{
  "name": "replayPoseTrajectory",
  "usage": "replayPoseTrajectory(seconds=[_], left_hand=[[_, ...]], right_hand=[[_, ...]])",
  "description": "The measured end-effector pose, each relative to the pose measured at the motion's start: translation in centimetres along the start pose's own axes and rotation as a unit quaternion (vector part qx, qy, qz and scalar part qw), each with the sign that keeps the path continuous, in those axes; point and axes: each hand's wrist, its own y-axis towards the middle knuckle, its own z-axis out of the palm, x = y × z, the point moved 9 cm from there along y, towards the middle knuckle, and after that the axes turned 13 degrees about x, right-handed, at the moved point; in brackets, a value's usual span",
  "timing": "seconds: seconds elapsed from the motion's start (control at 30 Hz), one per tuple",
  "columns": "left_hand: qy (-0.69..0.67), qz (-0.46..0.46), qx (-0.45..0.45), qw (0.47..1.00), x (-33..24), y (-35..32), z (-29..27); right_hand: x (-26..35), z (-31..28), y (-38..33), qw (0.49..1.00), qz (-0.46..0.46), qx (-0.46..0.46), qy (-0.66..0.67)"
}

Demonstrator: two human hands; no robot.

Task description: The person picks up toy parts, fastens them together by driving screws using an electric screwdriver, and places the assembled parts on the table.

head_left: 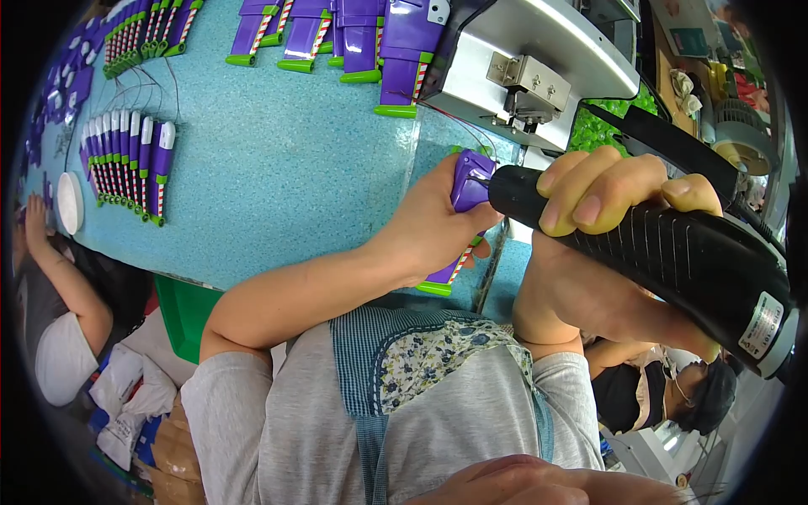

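My left hand (433, 210) grips a purple plastic toy wing (471, 172) near the table's front edge, its striped, green-tipped end (442, 282) showing below my fingers. A thin wire runs from the wing toward similar pieces behind it. My right hand (606, 210) is wrapped around a thick black electric screwdriver (673, 252), held aslant from the right. Its thin bit reaches the purple face of the wing; whether a screw sits under the tip is too small to tell. Just beyond stands a silver-white machine (475, 67) with a metal bracket on its front.
More purple wings (358, 42) lie along the back of the blue speckled table (278, 168). Rows of them (126, 156) rest at the left, by a white dish (71, 204). A green bin (181, 316) stands below the edge. A co-worker's arm (71, 278) is at far left.
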Motion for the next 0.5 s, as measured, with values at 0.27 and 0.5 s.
replayPoseTrajectory(seconds=[0.27, 0.5], left_hand=[[0.046, -0.022, 0.022, 0.998, -1.6, -1.4, -0.1], [0.336, 0.156, -0.164, 0.914, -12.8, -5.5, -5.6]], right_hand=[[1.8, -2.4, 3.4, 0.998, -0.029, 0.016, -0.053], [0.2, -3.5, 2.4, 0.999, -0.03, 0.001, 0.013]])
